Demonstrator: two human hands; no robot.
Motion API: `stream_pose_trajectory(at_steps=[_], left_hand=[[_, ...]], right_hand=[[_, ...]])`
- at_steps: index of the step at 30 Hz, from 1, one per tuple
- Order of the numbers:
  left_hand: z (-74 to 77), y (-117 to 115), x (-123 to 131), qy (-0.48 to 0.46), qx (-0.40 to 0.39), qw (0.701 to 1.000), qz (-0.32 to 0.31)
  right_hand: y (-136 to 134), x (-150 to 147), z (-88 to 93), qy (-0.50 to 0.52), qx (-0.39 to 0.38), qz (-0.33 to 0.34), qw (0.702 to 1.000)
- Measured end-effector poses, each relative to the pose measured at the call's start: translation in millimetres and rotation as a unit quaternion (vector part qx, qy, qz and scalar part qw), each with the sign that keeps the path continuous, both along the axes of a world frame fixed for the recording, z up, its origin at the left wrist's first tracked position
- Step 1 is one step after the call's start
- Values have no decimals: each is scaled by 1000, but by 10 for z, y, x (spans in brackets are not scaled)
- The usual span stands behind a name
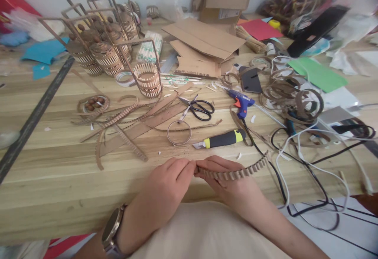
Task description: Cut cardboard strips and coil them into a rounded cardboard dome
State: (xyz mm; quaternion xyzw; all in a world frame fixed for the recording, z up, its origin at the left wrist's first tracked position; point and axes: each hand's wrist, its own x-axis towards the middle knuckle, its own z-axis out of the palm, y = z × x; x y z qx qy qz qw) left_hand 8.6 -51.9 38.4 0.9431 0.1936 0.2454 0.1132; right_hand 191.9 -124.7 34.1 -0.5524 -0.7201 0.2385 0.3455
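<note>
Both hands meet at the table's front edge, pinching one end of a corrugated cardboard strip (236, 173). My left hand (167, 186) has its fingers closed on that end, with a watch (113, 225) on the wrist. My right hand (226, 178) grips the strip beside it, and the ridged free length curves off to the right. Just beyond the hands lie a utility knife (221, 140) with its blade out and a thin cardboard ring (179, 133). Black-handled scissors (201, 109) rest behind the ring. A blue glue gun (241, 103) lies to their right.
More cardboard strips (126, 125) are strewn at left centre. Several lantern-like baskets (103, 54) with tall handles stand at the back left, one open basket (147, 79) nearer. Flat cardboard (203, 38) is stacked behind. Cables (298, 172) and coiled strips (283, 89) crowd the right.
</note>
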Motion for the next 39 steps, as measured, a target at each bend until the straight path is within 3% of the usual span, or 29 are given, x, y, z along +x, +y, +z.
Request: stream_pose_trajectory(at_steps=[2, 5, 9, 11, 16, 19, 26, 29, 31, 34, 39], left_hand=[[-2, 7, -3, -39, -38, 998, 6], [-25, 20, 1, -117, -175, 977, 39], [-53, 31, 9, -155, -312, 935, 69], [-56, 36, 7, -143, -303, 939, 71], [-67, 40, -8, -98, -164, 979, 69], [-87, 19, -13, -73, -106, 990, 63], [-66, -72, -30, 47, -56, 996, 44], [-51, -74, -33, 36, -32, 998, 42], [-46, -60, -24, -20, -54, 997, 50], [-37, -31, 1, -104, -159, 980, 67], [-23, -14, 33, -133, -334, 929, 83]], right_hand=[[-12, -12, 11, 47, -9, -44, 998], [-14, -37, 16, 108, -8, -118, 987], [6, -61, -4, 147, 1, -138, 980], [11, -60, -18, 152, 1, -137, 979], [-2, -20, -34, 87, -8, -147, 985], [-2, -4, -39, 47, -3, -114, 992], [2, -14, -37, -14, 4, -18, 1000], [-4, -30, -25, -33, 17, -13, 999], [-10, -45, -11, -2, 20, -62, 998], [-23, -65, 17, 73, 3, -143, 987], [-34, -91, 39, 183, -60, -188, 963]])
